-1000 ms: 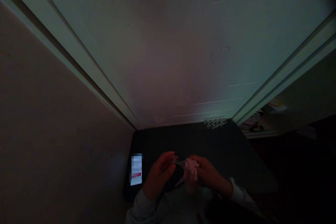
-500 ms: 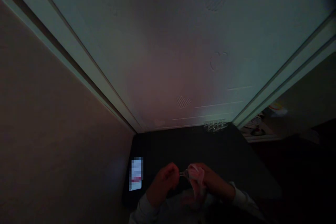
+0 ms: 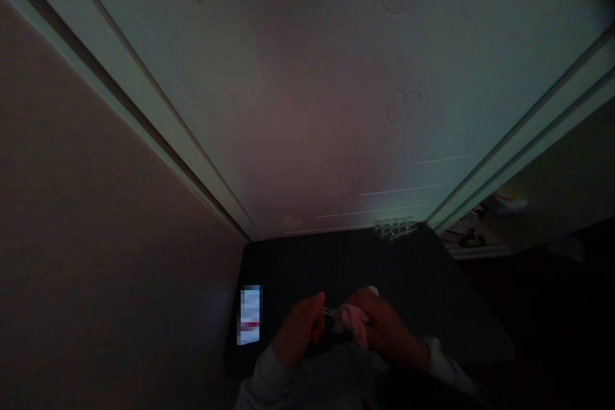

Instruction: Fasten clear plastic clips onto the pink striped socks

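My left hand [image 3: 302,328] is closed on the thin end of a small clear, glass-like item [image 3: 335,314] above the dark table's near part. Around the item's wider end, my right hand [image 3: 375,315] grips a pinkish cloth [image 3: 354,321], part of which hangs down below the fingers. The two hands are a short way apart, with the item between them. Dim light hides the exact shape of the item and most fingertips.
A lit phone-like screen [image 3: 248,315] lies at the left of the dark table [image 3: 307,262]. Several clear glass items [image 3: 394,229] stand at its back edge, against a pale panel [image 3: 288,109] with heart reliefs. A brownish wall [image 3: 120,237] rises at left.
My right hand has turned a little over the item, and the cloth is bunched closer to it, with less hanging down. The item's thin end now tilts slightly up toward my left hand.
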`<state>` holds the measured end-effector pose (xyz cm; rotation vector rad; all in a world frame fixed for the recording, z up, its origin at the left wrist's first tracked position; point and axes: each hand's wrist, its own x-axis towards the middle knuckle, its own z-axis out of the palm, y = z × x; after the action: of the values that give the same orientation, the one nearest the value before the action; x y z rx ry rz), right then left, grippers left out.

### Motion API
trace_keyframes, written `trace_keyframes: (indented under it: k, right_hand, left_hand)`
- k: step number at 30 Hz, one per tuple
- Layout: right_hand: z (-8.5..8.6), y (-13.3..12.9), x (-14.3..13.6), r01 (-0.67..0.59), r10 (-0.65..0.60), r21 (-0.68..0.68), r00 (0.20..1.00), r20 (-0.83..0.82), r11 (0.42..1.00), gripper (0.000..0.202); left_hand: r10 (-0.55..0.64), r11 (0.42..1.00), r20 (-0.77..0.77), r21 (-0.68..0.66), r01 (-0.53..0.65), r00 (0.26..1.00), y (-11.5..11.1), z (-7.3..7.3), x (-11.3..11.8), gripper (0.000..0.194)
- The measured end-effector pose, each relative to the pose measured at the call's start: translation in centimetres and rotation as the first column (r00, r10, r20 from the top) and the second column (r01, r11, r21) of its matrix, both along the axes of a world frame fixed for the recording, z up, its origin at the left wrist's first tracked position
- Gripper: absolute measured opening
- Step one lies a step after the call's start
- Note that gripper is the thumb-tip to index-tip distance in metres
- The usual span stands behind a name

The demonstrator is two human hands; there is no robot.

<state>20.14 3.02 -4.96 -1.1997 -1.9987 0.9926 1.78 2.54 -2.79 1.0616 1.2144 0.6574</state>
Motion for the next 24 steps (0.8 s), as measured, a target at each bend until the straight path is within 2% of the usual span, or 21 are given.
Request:
trace_keyframes:
  k: [4, 8, 16, 24]
  right_hand:
    - [-0.1, 0.1, 0.0, -0.022, 0.023, 0.103, 1.000, -0.012, 0.994, 0.013]
    - [0.0, 0.0, -0.1, -0.035, 0.044, 0.099, 0.996, -0.082, 0.994, 0.017]
    - [0.2, 0.0, -0.1, -0.005, -0.026, -0.184, 0.986, -0.164, 0.983, 0.021]
    - [1.2, 0.3, 0.1, -0.049, 0.017, -0.262, 0.992, -0.122, 0.964, 0.019]
  left_hand:
    - [0.020, 1.000, -0.022, -0.012, -0.020, 1.000, 0.2, -0.2, 0.3, 0.058]
    - [0.038, 0.999, -0.013, 0.000, -0.038, 0.999, 0.0, -0.2, 0.5, 0.057]
    - [0.017, 1.000, 0.105, 0.002, -0.017, 0.994, -0.6, -0.2, 0.4, 0.053]
    - [-0.028, 1.000, 0.172, -0.009, 0.030, 0.985, -0.4, 0.3, 0.2, 0.053]
